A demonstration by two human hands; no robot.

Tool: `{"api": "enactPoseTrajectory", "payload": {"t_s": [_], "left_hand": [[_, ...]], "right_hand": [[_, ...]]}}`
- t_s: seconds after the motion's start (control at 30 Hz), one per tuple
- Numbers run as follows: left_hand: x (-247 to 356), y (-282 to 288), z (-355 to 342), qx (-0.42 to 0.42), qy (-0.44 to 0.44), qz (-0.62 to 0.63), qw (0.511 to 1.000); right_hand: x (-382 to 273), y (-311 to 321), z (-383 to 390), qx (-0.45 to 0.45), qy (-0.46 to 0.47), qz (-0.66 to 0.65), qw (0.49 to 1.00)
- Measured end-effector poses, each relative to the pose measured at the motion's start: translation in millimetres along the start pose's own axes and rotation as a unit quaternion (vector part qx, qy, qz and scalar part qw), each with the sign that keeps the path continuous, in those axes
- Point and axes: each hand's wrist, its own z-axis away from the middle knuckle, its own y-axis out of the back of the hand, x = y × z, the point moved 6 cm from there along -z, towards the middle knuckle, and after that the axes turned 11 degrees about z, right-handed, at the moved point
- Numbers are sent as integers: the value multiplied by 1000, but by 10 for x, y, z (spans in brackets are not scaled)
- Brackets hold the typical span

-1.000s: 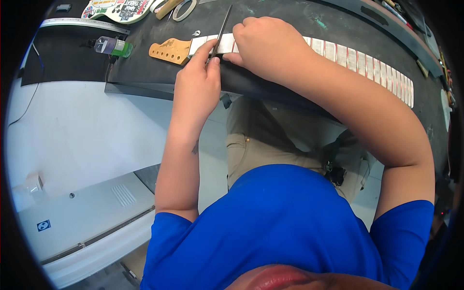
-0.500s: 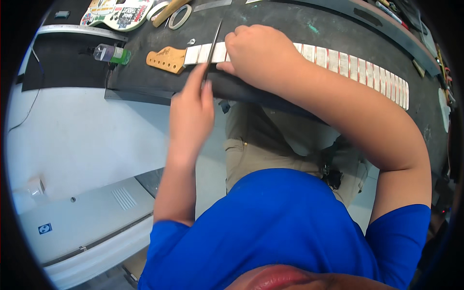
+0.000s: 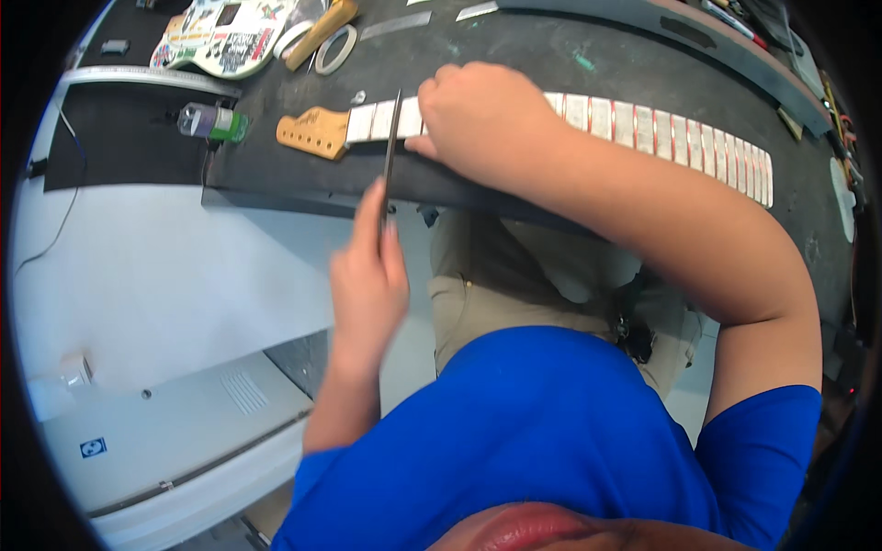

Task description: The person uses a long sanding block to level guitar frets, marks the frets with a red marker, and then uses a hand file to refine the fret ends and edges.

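Observation:
A guitar neck (image 3: 676, 134) lies across the dark workbench, its fretboard covered in whitish strips between reddish fret lines. The bare wooden headstock (image 3: 312, 133) points left. My left hand (image 3: 366, 285), slightly blurred, is closed around the near end of a thin dark file (image 3: 392, 147). The file's far part lies across the fretboard near the headstock, roughly in line with the frets. Just right of the file, my right hand (image 3: 482, 115) grips the neck with curled fingers, its thumb at the near edge. That hand and forearm cover part of the fretboard.
At the back left rest a sticker-covered guitar body (image 3: 220, 41) and a tape roll (image 3: 337, 50). A small bottle (image 3: 213, 123) with green liquid lies left of the headstock. Along the back right runs a long grey beam (image 3: 643, 37), with pens and tools beyond it.
My left hand has drawn the file back toward my body, so its tip reaches less far past the neck. The right hand keeps its place on the neck. The view has shifted slightly.

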Motion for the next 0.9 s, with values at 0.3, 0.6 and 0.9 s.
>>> {"api": "enactPoseTrajectory", "payload": {"t_s": [0.3,0.6,0.9], "left_hand": [[233,-50,-978,-18,-21,-2,1000],[46,4,40,53,-69,12,996],[27,-6,-96,-3,-37,20,999]], "right_hand": [[-32,48,-48,5,17,-1,1000],[-2,0,-9,-41,-8,0,999],[26,-11,6,-34,-14,4,999]]}}
